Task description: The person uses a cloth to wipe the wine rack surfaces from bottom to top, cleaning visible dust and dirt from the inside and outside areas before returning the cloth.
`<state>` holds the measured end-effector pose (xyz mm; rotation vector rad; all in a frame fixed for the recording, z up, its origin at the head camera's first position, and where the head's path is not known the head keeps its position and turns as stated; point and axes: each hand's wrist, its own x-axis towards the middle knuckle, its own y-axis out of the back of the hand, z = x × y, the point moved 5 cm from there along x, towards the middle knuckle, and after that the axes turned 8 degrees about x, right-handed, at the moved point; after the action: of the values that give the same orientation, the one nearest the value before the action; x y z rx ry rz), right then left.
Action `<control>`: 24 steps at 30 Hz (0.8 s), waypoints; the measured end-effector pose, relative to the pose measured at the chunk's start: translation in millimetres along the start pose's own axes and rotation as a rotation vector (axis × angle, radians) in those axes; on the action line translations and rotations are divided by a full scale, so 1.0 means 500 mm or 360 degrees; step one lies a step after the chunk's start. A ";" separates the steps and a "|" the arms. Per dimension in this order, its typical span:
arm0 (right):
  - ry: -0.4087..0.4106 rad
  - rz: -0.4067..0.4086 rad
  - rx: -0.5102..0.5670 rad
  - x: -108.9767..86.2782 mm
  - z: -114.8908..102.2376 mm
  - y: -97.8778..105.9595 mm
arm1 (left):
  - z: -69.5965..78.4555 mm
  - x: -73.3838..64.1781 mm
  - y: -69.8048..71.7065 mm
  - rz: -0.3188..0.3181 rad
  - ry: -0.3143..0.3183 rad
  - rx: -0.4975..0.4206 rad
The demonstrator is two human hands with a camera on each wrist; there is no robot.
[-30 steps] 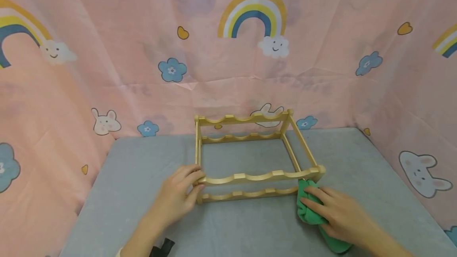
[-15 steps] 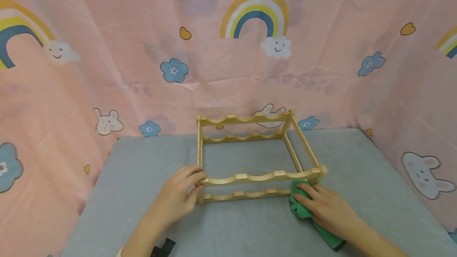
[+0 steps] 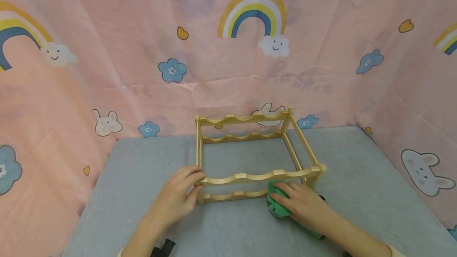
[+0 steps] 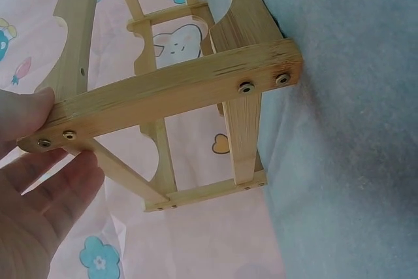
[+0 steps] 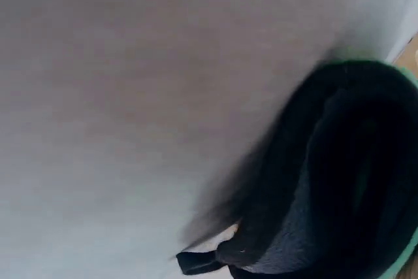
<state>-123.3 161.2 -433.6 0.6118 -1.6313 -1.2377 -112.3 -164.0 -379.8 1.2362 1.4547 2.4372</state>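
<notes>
A pale wooden wine rack (image 3: 246, 177) with scalloped rails stands on the grey cloth-covered table. My left hand (image 3: 180, 191) grips its front left corner. In the left wrist view the thumb and fingers of this hand (image 4: 46, 210) pinch the end of a wooden bar with metal screws (image 4: 170, 86). My right hand (image 3: 305, 205) holds a bunched green cloth (image 3: 276, 201) at the lower front rail, right of the middle, hiding part of that rail. In the right wrist view the cloth's dark, looped part (image 5: 281, 227) shows, while the fingers are hidden.
A small black object (image 3: 164, 248) lies at the front edge beside my left forearm. A pink curtain (image 3: 250, 70) with rainbows, flowers and rabbits hangs behind the table and along its sides. The grey tabletop (image 3: 357, 162) extends to the right of the rack.
My right hand and the green cloth have moved left along the lower front rail, from the right corner toward the middle. My left hand and the rack have stayed in place.
</notes>
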 end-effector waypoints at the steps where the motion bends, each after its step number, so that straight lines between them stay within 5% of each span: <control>1: 0.0013 0.0005 0.0003 0.007 -0.003 -0.001 | 0.000 0.000 0.000 0.0001 -0.0001 0.0003; 24: 0.0382 -0.0029 -0.0091 0.166 -0.107 -0.070 | -0.003 0.001 0.001 0.0014 -0.0013 0.0030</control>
<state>-114.4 56.9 -432.3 0.7121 -1.3893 -1.1713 -113.5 -165.0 -379.5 1.2569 1.4766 2.4268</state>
